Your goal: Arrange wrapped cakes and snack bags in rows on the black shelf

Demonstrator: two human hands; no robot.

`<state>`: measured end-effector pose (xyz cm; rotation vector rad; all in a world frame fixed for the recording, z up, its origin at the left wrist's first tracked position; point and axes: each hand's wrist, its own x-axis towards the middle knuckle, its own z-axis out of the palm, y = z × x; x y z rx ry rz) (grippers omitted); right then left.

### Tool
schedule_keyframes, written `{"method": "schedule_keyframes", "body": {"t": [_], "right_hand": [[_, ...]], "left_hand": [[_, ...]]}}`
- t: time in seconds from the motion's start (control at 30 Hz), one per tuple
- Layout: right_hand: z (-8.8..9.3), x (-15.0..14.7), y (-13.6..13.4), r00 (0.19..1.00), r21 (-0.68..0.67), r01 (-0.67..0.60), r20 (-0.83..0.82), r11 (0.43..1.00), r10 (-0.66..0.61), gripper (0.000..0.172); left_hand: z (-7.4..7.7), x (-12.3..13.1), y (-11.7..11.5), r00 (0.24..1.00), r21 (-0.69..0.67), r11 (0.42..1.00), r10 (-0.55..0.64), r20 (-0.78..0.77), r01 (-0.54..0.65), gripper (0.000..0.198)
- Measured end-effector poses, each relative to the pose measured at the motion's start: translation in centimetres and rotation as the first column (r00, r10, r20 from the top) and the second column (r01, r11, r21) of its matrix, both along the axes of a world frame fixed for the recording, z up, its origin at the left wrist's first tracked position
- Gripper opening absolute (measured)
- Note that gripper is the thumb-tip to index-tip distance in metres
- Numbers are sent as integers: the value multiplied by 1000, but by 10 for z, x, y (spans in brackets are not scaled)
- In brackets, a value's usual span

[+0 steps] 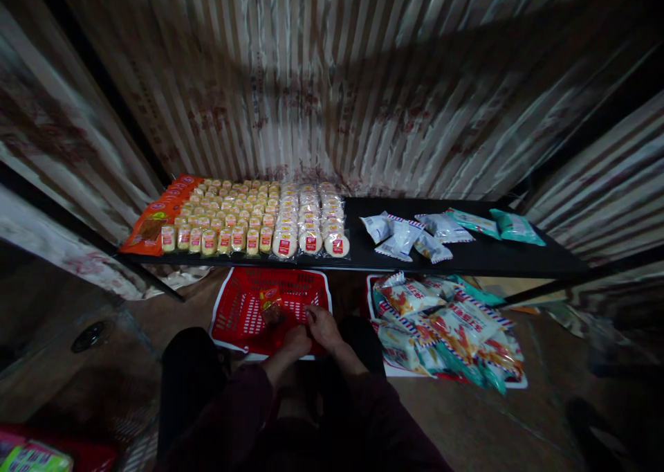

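Note:
My left hand (297, 342) is closed over the near part of a red plastic basket (236, 313) with a white rim. Close beside it, slightly higher, my right hand (324, 329) has its fingers drawn together. Whatever either hand may hold is hidden or too dim to make out. Inside the basket lies one small orange-and-clear snack packet (270, 306), just ahead of my hands and apart from them.
Ahead, a low black shelf (357, 216) bears a large orange bag (160, 216), rows of small wrapped cakes (224, 240), round wrapped cakes (310, 242) and loose bags (402, 237). A second basket (516, 385) at right is heaped with snack bags (461, 327). Striped cloth (290, 77) hangs behind.

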<state>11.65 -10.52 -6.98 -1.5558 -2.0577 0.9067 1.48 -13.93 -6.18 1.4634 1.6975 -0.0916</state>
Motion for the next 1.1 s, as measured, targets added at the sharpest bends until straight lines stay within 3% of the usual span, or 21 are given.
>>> {"method": "schedule_keyframes", "body": {"t": [0.13,0.23,0.43,0.63,0.87,1.1], "right_hand": [[-2,-3,13,987,168,163,-25,972,-162,38],[-5,-1,21,980,214,198,-62,957,-189,39],[-13,1,24,961,133,266,-111,955,-252,36],[-6,-1,21,974,38,226,-38,973,-225,35],[-5,-7,17,931,91,365,-61,926,-361,39],[-7,-9,16,891,93,454,-39,886,-452,49]], "left_hand": [[-4,-8,-7,998,35,998,-46,-49,48,32],[-6,-10,-12,995,46,996,-73,-61,76,34],[-3,-11,-14,991,27,994,-105,-82,107,34],[9,-14,-17,988,23,991,-126,-91,129,35],[10,-20,-16,986,33,992,-121,-117,126,36],[10,-25,-33,982,60,990,-116,-152,126,43]]}}
